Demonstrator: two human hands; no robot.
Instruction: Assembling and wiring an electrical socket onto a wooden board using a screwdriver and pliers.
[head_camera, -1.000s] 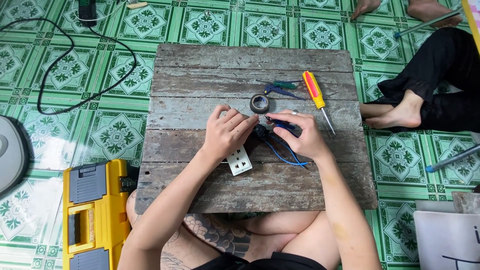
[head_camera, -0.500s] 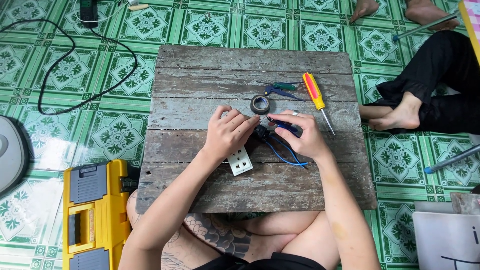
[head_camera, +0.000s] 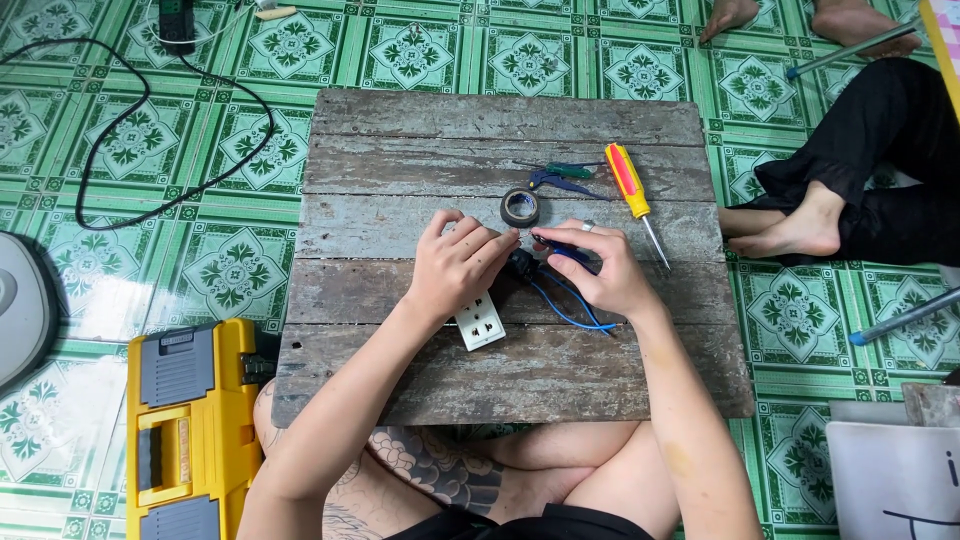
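Observation:
On a weathered wooden board (head_camera: 420, 150), my left hand (head_camera: 455, 265) and my right hand (head_camera: 600, 265) meet over a small black part (head_camera: 520, 265) with blue wires (head_camera: 560, 305) trailing from it. My left fingers pinch the black part. My right fingers hold a thin dark tool (head_camera: 560, 248) against it. A white wall socket (head_camera: 480, 322) lies just under my left hand. A roll of black tape (head_camera: 520, 207) sits right beyond my fingertips.
A yellow-and-red screwdriver (head_camera: 630, 190) and blue-handled pliers (head_camera: 560, 178) lie on the board's far right. A yellow toolbox (head_camera: 190, 430) stands on the green tiled floor at the left. A black cable (head_camera: 150, 130) loops far left. Another person's legs (head_camera: 840, 210) rest at the right.

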